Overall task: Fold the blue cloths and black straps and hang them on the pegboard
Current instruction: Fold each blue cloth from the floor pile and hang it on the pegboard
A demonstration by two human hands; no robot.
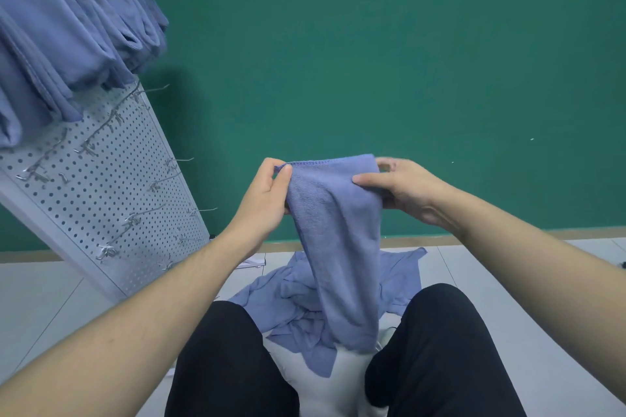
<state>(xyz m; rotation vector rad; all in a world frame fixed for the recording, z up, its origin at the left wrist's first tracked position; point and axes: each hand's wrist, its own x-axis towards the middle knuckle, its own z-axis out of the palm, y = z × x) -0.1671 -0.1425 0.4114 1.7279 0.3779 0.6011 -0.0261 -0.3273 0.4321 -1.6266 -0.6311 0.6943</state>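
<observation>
left hand [262,195] pinching the top-left corner of a folded blue cloth [333,240]; right hand [404,191] gripping its top-right edge, thumb pressing in front. cloth hanging down at centre frame. loose blue cloths [294,301] lying heaped on the floor at 6 o'clock. pegboard [101,200] at 9 o'clock carrying folded blue cloths [67,27] on hooks. no readable writing.

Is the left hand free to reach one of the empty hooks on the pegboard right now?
Probably not yet. The left hand pinches a corner of the cloth, which the right hand also holds. The hooks stick out bare nearby, with nothing in between.
</observation>
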